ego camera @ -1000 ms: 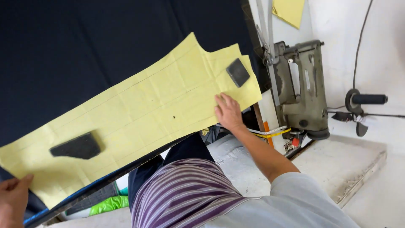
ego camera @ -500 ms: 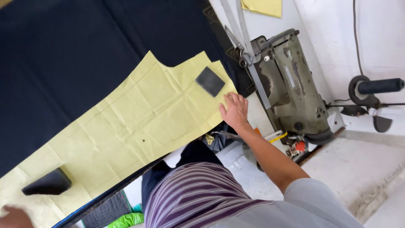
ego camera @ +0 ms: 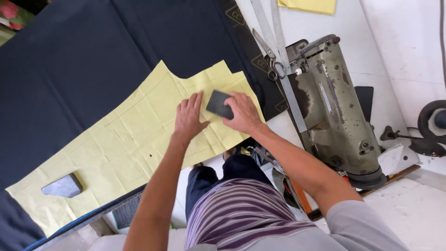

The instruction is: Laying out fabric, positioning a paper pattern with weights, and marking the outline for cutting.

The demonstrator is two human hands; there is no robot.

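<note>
A long pale yellow paper pattern (ego camera: pixel 125 144) lies creased over dark navy cloth (ego camera: pixel 79 60) on the table. My left hand (ego camera: pixel 189 116) presses flat on the pattern's upper part, fingers spread. Beside it my right hand (ego camera: pixel 242 111) grips a dark grey block weight (ego camera: pixel 218 104) that rests on the pattern. A second dark grey weight (ego camera: pixel 62 187) sits on the pattern's far lower-left end.
An olive-green sewing machine (ego camera: pixel 337 111) stands right of the cloth. Scissors (ego camera: pixel 272 58) and a metal ruler (ego camera: pixel 283 69) lie by its head. More yellow paper (ego camera: pixel 309 5) lies at the top. My striped shirt (ego camera: pixel 241 214) fills the lower middle.
The view has shifted. My left hand came from the pattern's lower-left end up to its upper part. My right hand moved from the pattern's edge onto the block weight and now holds it.
</note>
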